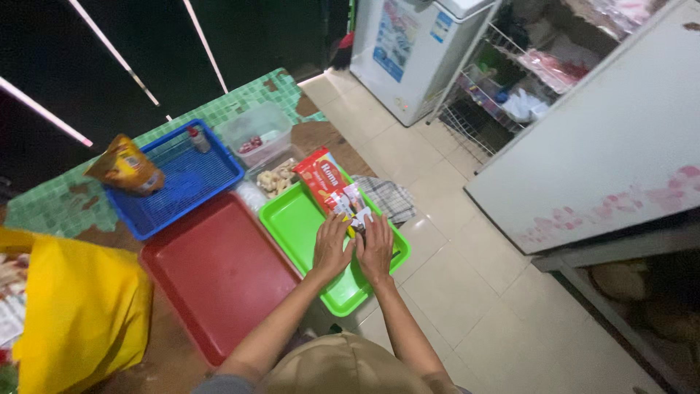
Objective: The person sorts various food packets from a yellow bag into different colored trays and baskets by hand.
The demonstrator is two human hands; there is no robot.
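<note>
Both my hands rest over a green tray on the counter. My left hand and my right hand lie side by side, fingers together, pressing on small white packets at the near end of a red biscuit package that lies in the tray. Whether the fingers grip the packets or just touch them is unclear.
A red tray sits left of the green one. Behind it stand a blue basket with an orange pouch, a clear lidded box and a bag of pale snacks. A yellow cloth lies at left; a checked cloth, a white fridge and wire racks are to the right.
</note>
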